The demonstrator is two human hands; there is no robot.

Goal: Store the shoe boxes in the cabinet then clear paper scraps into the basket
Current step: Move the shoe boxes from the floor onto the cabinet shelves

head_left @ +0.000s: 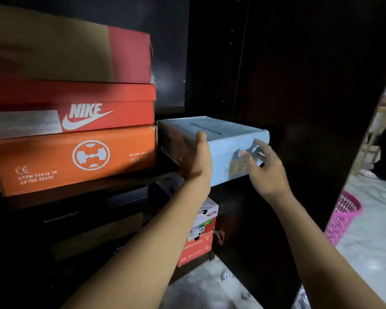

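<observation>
A pale blue shoe box (223, 134) sits on a dark cabinet shelf (143, 178), its near corner jutting past the shelf edge. My left hand (194, 157) presses flat against its left front side with the thumb on the top edge. My right hand (262, 168) hovers at the box's right front face, fingers spread and blurred. To the left stands a stack: an orange box (76, 157), a red Nike box (87, 110) and a red and tan box (65, 52). A pink basket (341, 217) stands on the floor at the right.
The dark cabinet door (310, 130) stands open between me and the basket. Lower shelves hold dark boxes (94, 219) and a white and red box (201, 230). Small paper scraps (226, 276) lie on the marble floor. Another person's foot (368, 173) shows at the far right.
</observation>
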